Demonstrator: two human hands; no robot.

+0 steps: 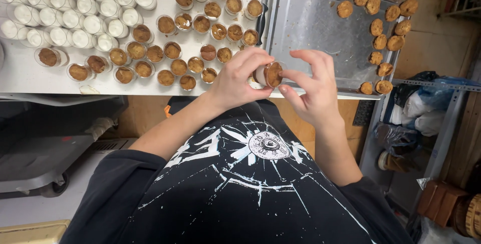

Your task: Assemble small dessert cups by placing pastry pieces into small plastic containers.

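Our left hand wraps around a small clear dessert cup, tipped sideways above the tabletop edge, while our right hand pinches fingertips onto the cookie round at its mouth. The cup looks light and thin-walled, so we grip its sides gently; the cookie seems crumbly. Filled cups and a baking tray lie beyond.

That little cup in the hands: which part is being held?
The left hand grips the small clear cup by its side; right hand fingers touch its cookie-topped mouth.
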